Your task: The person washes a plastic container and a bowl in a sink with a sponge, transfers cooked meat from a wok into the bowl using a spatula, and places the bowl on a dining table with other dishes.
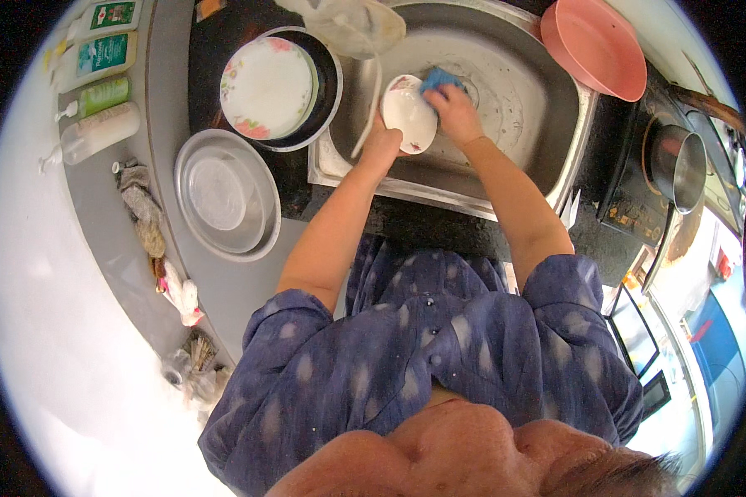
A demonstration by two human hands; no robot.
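Over the left part of a stainless steel sink [522, 130], my left hand [382, 146] holds a small white bowl [408, 115] with floral marks, its thumb on the near rim. My right hand [457, 118] grips a blue sponge or cloth [442, 79] beside the bowl's right rim. Left of the sink, a white flowered plate [267, 87] rests on other dishes in a dark round pan [328, 93]. A pale hose or strip [373, 105] hangs down at the sink's left side, close to my left hand.
A pink basin [590, 50] leans at the sink's back right corner. A saucepan [681, 168] sits at the right by the stove. Nested metal and plastic bowls [224, 192] stand at the left. Pump and detergent bottles [102, 96] line the ledge, with crumpled cloths [143, 211] nearer me.
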